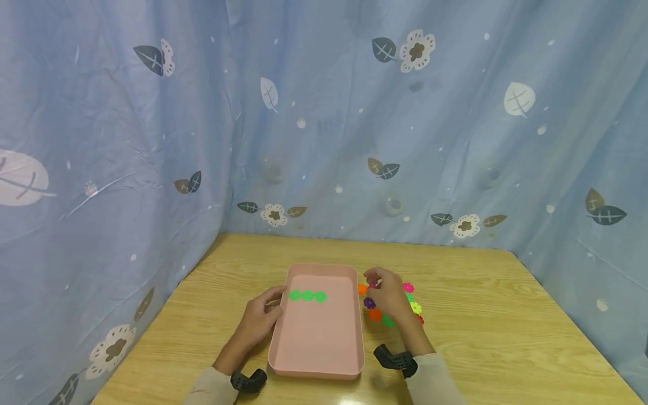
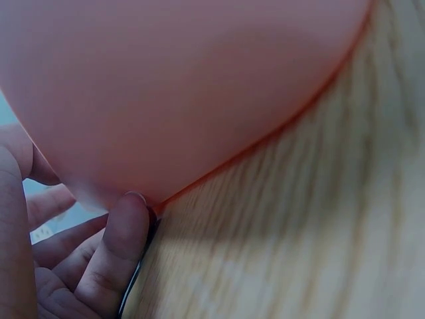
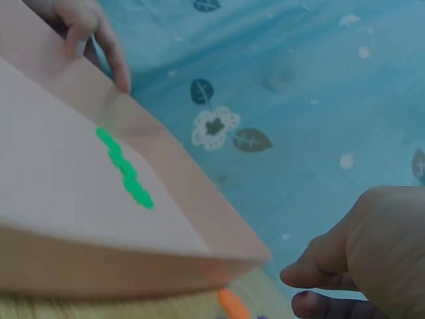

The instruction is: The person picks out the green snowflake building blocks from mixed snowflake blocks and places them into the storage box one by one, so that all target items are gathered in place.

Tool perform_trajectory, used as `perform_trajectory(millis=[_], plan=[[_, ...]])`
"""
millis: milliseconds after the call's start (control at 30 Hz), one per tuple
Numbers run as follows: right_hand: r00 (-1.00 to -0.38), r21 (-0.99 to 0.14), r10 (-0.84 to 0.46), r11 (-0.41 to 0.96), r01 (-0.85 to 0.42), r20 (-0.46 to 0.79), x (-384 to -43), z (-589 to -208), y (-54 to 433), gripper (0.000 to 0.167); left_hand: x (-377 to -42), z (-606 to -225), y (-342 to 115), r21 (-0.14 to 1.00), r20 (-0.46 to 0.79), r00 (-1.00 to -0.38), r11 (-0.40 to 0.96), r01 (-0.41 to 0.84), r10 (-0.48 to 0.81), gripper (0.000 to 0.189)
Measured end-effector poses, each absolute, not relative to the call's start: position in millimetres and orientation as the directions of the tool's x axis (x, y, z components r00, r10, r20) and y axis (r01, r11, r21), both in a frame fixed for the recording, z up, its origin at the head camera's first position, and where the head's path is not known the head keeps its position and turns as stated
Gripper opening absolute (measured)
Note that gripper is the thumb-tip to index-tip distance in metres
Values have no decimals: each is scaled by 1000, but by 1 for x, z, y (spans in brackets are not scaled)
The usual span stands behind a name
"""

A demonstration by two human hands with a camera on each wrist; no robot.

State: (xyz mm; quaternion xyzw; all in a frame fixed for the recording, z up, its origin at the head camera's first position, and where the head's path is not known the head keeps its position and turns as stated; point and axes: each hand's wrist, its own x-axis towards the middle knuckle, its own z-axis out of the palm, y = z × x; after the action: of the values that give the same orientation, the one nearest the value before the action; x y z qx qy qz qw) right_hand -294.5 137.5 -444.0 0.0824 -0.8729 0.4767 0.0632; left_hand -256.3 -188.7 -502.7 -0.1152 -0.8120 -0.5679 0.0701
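My left hand (image 1: pixel 259 318) holds the left side of a pink rectangular tray (image 1: pixel 319 349), its thumb against the outer wall and fingertips over the rim in the right wrist view. Inside the tray, three green flower-shaped pieces (image 1: pixel 307 296) lie in a row, side by side. To the right of the tray, my right hand (image 1: pixel 390 292) hovers over a loose group of similar pieces, thumb and index finger a little apart. A dark purple piece (image 1: pixel 369 303) and an orange piece (image 1: pixel 375 314) lie beside it. The hand hides part of the group.
Beyond the right hand lie a pink piece (image 1: pixel 408 287) and a yellow piece (image 1: pixel 416 307). Another orange piece (image 1: pixel 362 288) sits close to the tray's right wall. A blue patterned curtain (image 1: pixel 329 124) hangs around the wooden table (image 1: pixel 486 320) at the back and sides.
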Motion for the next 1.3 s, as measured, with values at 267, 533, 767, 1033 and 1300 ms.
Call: perform_trajectory(millis=[267, 533, 767, 1033, 1300], plan=[[-985, -781, -82, 602, -169, 151, -296, -449, 161, 33, -257, -503, -188, 899, 244, -963, 348, 268, 112, 48], [-989, -738, -115, 660, -142, 88, -291, -453, 182, 23, -256, -501, -187, 896, 246, -963, 351, 270, 113, 48], [-988, -678, -142, 719, -150, 67, -291, -458, 188, 23, -255, -501, -187, 896, 247, -961, 348, 275, 124, 48], [-997, -616, -75, 786, -56, -5, -292, -458, 187, 21, -255, -501, -187, 886, 251, -962, 373, 274, 109, 49], [-997, -676, -74, 734, -62, 11, -289, -462, 185, 21, -255, -503, -187, 883, 258, -961, 380, 275, 98, 48]])
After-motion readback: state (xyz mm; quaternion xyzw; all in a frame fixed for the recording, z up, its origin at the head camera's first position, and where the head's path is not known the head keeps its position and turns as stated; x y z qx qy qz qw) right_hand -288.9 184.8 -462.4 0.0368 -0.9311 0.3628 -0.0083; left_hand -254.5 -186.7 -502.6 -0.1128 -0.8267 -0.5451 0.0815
